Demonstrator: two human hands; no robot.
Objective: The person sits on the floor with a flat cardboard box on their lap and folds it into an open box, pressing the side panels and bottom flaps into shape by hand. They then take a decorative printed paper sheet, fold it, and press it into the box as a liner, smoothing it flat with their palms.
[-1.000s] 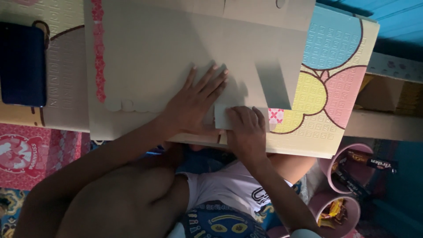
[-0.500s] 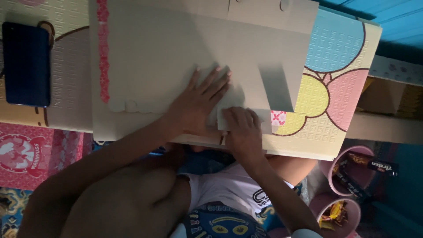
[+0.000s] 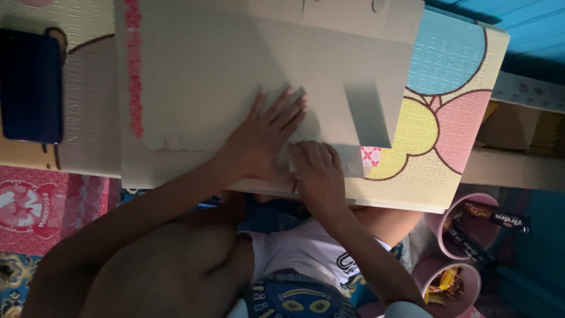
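A large flat sheet of grey cardboard with a pink patterned strip lies on a low table. My left hand rests flat on it, fingers spread, near its front edge. Just to the right, my right hand presses a folded flap at the edge, fingers curled over it. A raised cardboard flap stands right of both hands.
The table top is a foam mat with blue, yellow and pink shapes. A dark blue case lies at the far left. Pink tubs with wrapped snacks stand on the floor at the lower right. My knees are under the table edge.
The view has shifted slightly. My left hand has slid a little to the right on the cardboard; my right hand keeps pressing the same flap.
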